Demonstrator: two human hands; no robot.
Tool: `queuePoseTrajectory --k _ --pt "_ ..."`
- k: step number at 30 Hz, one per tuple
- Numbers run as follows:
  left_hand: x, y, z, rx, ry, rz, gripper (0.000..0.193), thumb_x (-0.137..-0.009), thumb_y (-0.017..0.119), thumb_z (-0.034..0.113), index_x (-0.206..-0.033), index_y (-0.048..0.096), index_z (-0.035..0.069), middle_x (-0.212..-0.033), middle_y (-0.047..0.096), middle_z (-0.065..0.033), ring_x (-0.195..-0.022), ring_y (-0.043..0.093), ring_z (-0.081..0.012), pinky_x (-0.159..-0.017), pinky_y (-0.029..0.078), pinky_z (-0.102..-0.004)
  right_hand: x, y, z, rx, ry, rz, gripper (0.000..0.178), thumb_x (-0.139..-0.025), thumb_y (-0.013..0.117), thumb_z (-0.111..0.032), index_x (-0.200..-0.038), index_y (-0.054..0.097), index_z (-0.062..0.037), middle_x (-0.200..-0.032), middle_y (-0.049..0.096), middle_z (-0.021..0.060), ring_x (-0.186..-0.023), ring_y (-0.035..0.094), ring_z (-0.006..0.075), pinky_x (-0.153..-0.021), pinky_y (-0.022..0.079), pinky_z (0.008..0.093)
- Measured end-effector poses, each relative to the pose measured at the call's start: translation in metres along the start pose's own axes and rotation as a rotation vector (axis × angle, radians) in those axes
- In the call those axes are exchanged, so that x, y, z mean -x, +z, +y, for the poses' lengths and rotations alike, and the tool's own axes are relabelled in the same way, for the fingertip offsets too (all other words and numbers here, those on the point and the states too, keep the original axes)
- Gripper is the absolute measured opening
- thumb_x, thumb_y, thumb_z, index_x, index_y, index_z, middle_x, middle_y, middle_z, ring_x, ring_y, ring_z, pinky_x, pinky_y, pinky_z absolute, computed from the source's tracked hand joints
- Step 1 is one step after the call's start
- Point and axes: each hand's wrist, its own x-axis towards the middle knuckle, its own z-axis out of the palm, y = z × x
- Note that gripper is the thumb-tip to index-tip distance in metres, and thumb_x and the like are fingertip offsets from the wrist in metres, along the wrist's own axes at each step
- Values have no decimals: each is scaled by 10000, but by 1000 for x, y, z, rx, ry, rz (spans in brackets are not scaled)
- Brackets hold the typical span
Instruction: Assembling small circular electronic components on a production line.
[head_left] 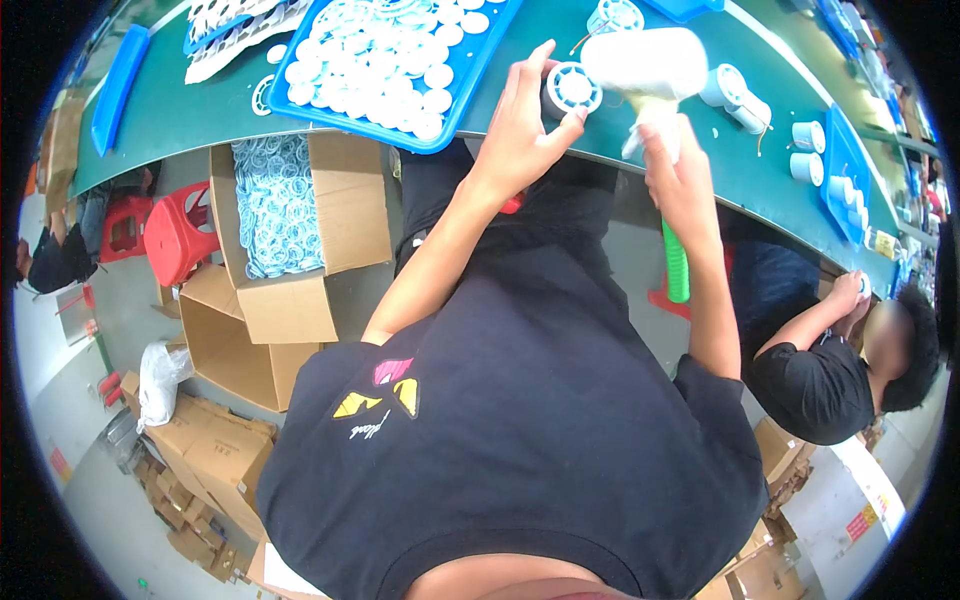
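Observation:
My left hand (522, 125) grips a white round spool-like part (575, 88) near the front edge of the green table, thumb on its near side and fingers behind it. The part has a ring of openings round its hub and a dark side. In my right hand (678, 165) is a mallet with a thick white head (645, 62) and a green handle (676, 268) that slants down past my wrist. White wrapping shows at the neck of the mallet, beside my fingers. The mallet head hangs just right of the part; whether they touch, I cannot tell.
A blue tray (437, 143) heaped with white discs lies left of my hands. Several white spool-like parts (722, 85) stand on the right. Below the table edge, a cardboard box (350, 205) holds pale blue rings, near a red stool (180, 235). Another person (825, 385) sits at right.

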Motion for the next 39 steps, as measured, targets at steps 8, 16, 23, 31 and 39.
queuePoseTrajectory --k 8,16,23,31,39 --pt "1 -7 0 118 -100 -41 907 -872 794 190 -1595 275 13 -1392 594 -203 -1300 584 -317 -1162 412 -438 -8 -14 -10 -346 354 -97 308 -1119 484 -367 -1163 528 -66 -768 512 3 -532 443 48 -425 359 222" --pt "1 -11 1 130 -155 -55 959 -889 822 238 -1608 232 6 -1416 605 -199 -1249 598 -301 -1123 438 -431 -43 -35 -40 189 -9 -149 473 -1098 514 -490 -1067 650 -39 -720 566 -11 -648 516 102 -598 439 308" --pt "-1 -7 -6 285 -137 -39 1013 -866 854 163 -1609 185 -2 -1374 546 -218 -1260 600 -305 -1122 477 -426 -78 -57 -78 591 -244 -299 503 -1051 567 -510 -1029 663 -17 -818 674 194 -768 651 385 -706 506 406" --pt "1 -14 -9 184 -102 -4 1036 -809 895 165 -1587 226 19 -1390 503 -259 -1313 569 -350 -1093 507 -420 -72 -36 -101 718 -157 -408 524 -1004 627 -549 -1087 706 -38 -937 725 212 -898 711 407 -732 534 448" --pt "55 -85 36 -68 -142 -370 451 -944 722 153 -1342 577 0 -1207 625 -191 -1073 649 -327 -950 519 -420 13 23 -27 369 -300 -156 443 -961 731 -338 -1249 660 -9 -1044 669 197 -944 685 403 -809 551 459"
